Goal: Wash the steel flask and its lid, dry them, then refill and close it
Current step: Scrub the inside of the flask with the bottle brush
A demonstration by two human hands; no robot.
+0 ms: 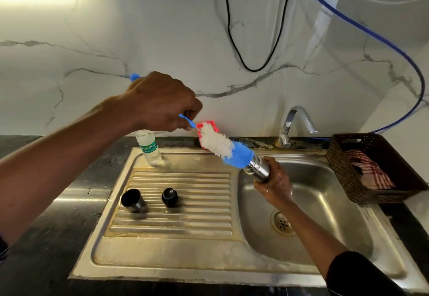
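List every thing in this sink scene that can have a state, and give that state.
Steel flask: uncapped, tilted, gripped by the right hand over the basin.
Bottle brush: blue tip at the flask's mouth, handle gripped by the left hand.
Cup lid: off, on the drainboard.
Stopper: off, on the drainboard.
Tap: no water running.
Plastic bottle: upright on the drainboard.
Basket: holds a checked cloth.

Left hand (pixel 162 103) grips bottle brush (pixel 222 147), bristles at mouth of flask (pixel 257 168); right hand (pixel 276 184) holds flask over sink (pixel 325 203).
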